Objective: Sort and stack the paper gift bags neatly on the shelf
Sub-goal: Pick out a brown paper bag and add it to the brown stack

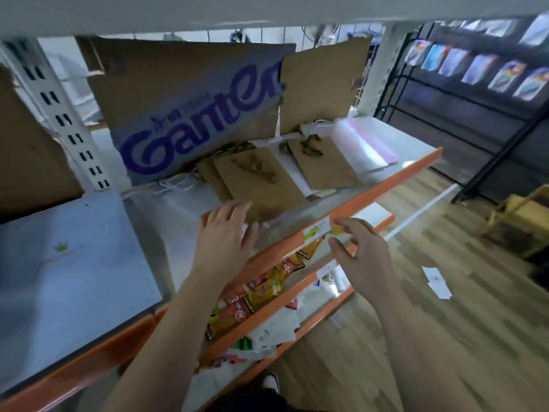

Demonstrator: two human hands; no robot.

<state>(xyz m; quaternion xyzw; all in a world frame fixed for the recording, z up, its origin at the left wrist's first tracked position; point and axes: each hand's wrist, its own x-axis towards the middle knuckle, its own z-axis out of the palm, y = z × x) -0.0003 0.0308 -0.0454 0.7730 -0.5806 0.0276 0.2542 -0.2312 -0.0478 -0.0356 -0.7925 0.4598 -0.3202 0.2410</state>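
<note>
Your left hand (227,233) lies flat on the shelf (395,185) with its fingers straight and slightly spread. Its fingertips touch the near edge of the nearer brown paper bag (258,182), and it grips nothing. Your right hand (359,251) hovers just in front of the shelf's orange rim, near the price label (317,229), with fingers loosely curled, thumb apart from them, and nothing in it. The nearer brown paper bag lies flat with its twisted handles on top, overlapping other brown bags beneath. To its right and a little farther back lies a second brown paper bag (323,166), also flat, and right of that is a pile of clear-wrapped white bags (364,144). Behind them a cardboard sheet (190,114) printed "Ganten" in blue stands at the back. At the near left a large white bag (68,263) lies flat. Red and yellow snack packets (261,289) sit on the lower shelf (300,285) below your hands. White paper slips (436,282) lie on the wooden floor (460,322) to the right.
</note>
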